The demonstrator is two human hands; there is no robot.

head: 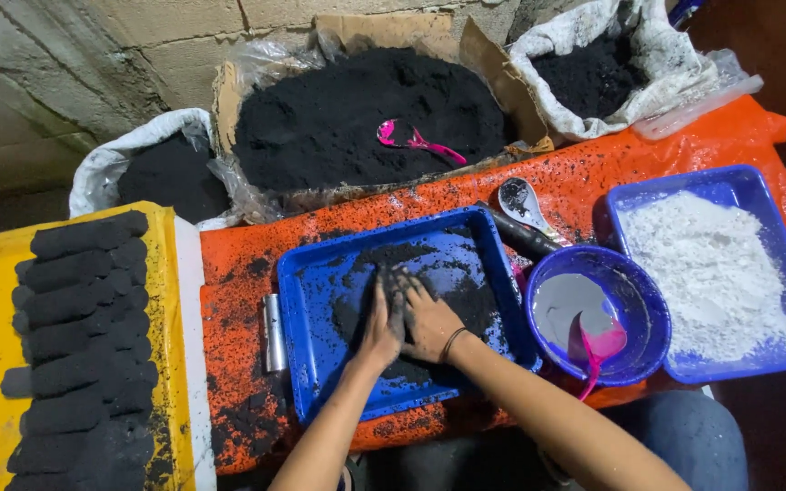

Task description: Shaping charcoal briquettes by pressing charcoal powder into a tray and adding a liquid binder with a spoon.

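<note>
A blue rectangular tray (313, 282) sits on an orange sheet and holds a patch of black powder (466, 300). My left hand (379, 332) and my right hand (425, 318) lie side by side, palms down, pressing into that powder in the middle of the tray. Both hands are smeared black. A dark band circles my right wrist. Whatever sits under the palms is hidden.
Rows of black cylindrical briquettes (79, 336) lie on a yellow surface at left. A cardboard box of black powder (366, 114) holds a pink scoop (411, 141). At right stand a blue bowl (634, 309) of grey paste and a blue tray of white powder (707, 273). A metal tube (273, 332) lies beside the tray.
</note>
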